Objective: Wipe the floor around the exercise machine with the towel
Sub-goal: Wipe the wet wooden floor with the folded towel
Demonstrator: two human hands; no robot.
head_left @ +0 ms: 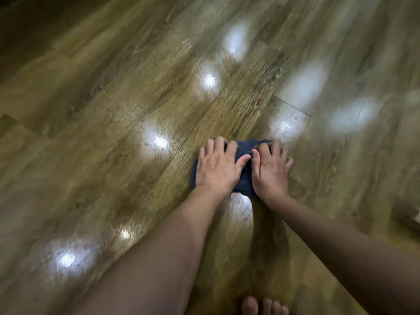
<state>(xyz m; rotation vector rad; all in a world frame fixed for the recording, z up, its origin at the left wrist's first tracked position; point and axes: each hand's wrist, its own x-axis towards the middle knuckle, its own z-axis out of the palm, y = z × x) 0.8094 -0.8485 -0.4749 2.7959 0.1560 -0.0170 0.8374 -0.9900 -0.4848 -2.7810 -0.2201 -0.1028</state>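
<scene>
Bare toes (263, 306) show nearest at the bottom edge. Farther out, left hand (217, 165) and right hand (270, 168) press flat, fingers spread, on a crumpled dark blue towel (244, 178) lying on the glossy wood-plank floor (113, 133), which stretches open beyond.

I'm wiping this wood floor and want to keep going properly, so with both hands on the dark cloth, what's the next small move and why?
Probably push the dark blue towel straight ahead across the wood floor. The left hand and right hand already press it flat side by side, arms extended, and the planks ahead lie open. The exercise machine isn't in view, so its direction can't be judged.
</scene>
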